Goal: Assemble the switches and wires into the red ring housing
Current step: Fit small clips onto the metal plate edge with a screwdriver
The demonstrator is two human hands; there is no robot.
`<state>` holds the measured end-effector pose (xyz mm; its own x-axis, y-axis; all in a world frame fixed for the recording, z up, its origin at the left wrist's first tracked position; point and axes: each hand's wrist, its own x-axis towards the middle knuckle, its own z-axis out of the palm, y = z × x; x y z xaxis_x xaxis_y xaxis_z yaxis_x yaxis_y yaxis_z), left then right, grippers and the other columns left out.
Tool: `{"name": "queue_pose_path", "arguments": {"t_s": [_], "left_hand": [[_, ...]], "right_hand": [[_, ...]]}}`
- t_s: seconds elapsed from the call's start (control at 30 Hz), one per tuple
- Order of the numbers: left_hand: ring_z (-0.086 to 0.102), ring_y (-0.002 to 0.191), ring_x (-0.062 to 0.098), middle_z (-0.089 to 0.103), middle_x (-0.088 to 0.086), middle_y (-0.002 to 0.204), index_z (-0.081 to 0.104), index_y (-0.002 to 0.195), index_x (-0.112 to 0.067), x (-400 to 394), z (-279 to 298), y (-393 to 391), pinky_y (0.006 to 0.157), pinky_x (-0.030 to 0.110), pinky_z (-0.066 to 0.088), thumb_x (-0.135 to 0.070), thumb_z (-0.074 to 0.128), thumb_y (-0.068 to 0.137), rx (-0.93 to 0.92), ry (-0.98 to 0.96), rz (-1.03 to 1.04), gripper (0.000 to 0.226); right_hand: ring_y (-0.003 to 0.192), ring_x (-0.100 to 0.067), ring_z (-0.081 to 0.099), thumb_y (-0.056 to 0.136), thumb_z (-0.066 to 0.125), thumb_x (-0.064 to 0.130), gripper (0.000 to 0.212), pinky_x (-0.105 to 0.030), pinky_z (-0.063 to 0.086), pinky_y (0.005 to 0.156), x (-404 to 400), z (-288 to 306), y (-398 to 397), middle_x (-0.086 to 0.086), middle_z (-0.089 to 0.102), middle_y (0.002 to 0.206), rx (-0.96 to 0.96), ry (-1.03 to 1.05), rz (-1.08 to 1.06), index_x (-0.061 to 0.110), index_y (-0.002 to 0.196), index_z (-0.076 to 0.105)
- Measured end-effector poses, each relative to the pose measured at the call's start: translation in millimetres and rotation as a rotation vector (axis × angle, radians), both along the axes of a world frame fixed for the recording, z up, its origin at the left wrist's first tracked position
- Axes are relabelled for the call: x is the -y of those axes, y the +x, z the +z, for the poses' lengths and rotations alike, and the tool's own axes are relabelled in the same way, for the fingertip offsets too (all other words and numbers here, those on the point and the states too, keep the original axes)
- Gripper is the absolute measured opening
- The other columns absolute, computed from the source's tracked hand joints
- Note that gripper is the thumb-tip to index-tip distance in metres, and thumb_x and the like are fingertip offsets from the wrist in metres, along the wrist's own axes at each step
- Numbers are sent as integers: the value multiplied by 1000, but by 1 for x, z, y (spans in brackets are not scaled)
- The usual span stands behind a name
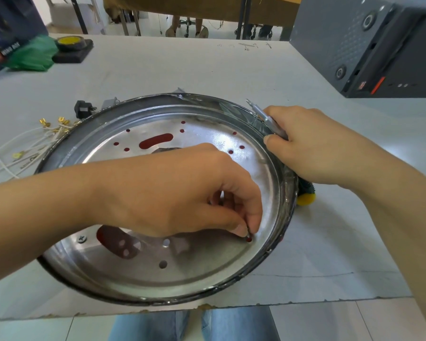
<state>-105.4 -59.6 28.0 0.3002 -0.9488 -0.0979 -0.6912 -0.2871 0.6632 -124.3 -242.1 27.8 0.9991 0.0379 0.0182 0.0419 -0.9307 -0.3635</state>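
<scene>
A round silver metal plate [138, 274] with a dark rim lies on the table; red housing shows through its holes and slots [155, 141]. My left hand [190, 193] reaches across the plate and pinches a small screw [249, 236] at a hole near the plate's right edge. My right hand [303, 141] rests on the plate's far right rim and grips a screwdriver [263, 113], whose yellow handle end [305, 199] sticks out below the hand. One screw [81, 239] sits in the plate at the lower left.
White wires with brass terminals [47, 130] lie left of the plate, beside a black switch part [83, 109]. A tape roll on a black block [71, 49] and a green bag [32, 55] are far left. A grey computer case [369, 43] stands far right.
</scene>
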Motion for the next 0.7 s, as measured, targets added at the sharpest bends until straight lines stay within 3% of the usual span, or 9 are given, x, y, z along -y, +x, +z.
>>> {"name": "queue_pose_path", "arguments": {"t_s": [0.27, 0.7], "left_hand": [[63, 77, 8, 68, -10, 81, 73, 88, -24, -1, -1, 1, 68, 16, 47, -30, 61, 81, 8, -17, -25, 15], [61, 71, -1, 66, -15, 77, 72, 84, -30, 3, -11, -1, 64, 16, 48, -29, 66, 81, 217, -102, -60, 7]], "right_hand": [[53, -11, 37, 93, 44, 12, 34, -20, 26, 41, 1, 1, -1, 2, 40, 64, -7, 35, 8, 25, 65, 31], [54, -10, 39, 92, 43, 12, 32, -8, 33, 42, 0, -2, -2, 3, 42, 65, 12, 81, 3, 26, 66, 32]]}}
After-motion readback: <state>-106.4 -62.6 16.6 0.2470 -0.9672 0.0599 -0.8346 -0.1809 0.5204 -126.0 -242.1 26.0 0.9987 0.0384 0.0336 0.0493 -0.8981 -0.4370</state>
